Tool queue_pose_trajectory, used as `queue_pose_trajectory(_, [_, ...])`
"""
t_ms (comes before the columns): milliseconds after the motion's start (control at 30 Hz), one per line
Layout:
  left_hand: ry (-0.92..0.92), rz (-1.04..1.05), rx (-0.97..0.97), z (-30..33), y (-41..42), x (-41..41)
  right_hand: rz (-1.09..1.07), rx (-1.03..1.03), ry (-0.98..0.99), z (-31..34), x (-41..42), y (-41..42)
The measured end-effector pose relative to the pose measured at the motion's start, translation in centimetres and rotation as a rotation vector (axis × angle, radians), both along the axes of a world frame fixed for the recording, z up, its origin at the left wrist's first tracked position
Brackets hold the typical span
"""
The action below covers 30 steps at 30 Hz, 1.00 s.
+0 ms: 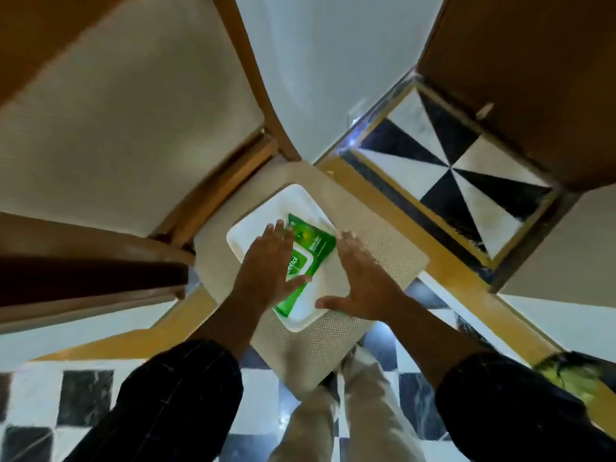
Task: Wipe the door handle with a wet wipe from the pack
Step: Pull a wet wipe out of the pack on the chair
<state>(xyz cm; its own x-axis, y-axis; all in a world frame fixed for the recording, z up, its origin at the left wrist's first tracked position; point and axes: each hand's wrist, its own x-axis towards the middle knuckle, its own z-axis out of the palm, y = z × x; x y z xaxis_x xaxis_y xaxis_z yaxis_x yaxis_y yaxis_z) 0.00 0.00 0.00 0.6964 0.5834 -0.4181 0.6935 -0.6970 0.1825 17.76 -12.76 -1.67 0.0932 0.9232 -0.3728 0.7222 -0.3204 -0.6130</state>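
**Reaching for the wipes pack**

Lying at centre frame: a green wet-wipe pack (301, 258), resting slantwise in a white tray (253, 225), label flap facing up. Sitting under the tray: a beige woven seat (376, 261), stretching toward the lower middle of the frame.

Hovering over the pack's left part: left hand (266, 265), fingers spread wide and flat, thumb pointing across the flap, gripping nothing. Hanging just right of the pack, over the tray's edge: right hand (363, 281), fingers likewise splayed wide, thumb angled toward the tray's lower corner, empty too. Touching the pack or only above it: cannot tell for either hand.

No door handle showing anywhere in frame; a wooden panel (533, 78) filling the upper right, a checkered floor (443, 168) below it.

Judging the step in hand as opening the pack and drawing one wipe. Doing it well probably meaning: pinning the pack flat against the tray with the left palm, peeling the flap from its free edge with the right fingertips, pinching a single sheet and pulling slowly, avoiding dragging out a clump, then pressing the flap closed.
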Motion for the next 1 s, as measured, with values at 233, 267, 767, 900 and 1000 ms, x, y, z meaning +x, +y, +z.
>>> queue_pose_trajectory(233, [0.005, -0.053, 0.017, -6.5, -0.7, 0.5, 0.171, 0.030, -0.175, -6.5, 0.0, 2.1])
queue_pose_trajectory(267, [-0.018, -0.034, 0.013, -6.9, -0.5, 0.6, 0.191, 0.040, -0.181, -7.0, 0.0, 2.8])
queue_pose_trajectory(767, [-0.154, -0.040, -0.087, -7.1, 0.3, 0.2, 0.235, 0.044, -0.287, -9.9, -1.8, 4.1])
queue_pose_trajectory(900, [-0.264, -0.012, -0.081, -6.2, 1.2, -0.6, 0.222, 0.042, -0.294, -9.4, -2.0, 4.1])
queue_pose_trajectory(1000, [-0.299, -0.008, -0.096, -5.6, 2.2, -2.1, 0.178, 0.052, -0.265, -8.7, -2.0, 4.1])
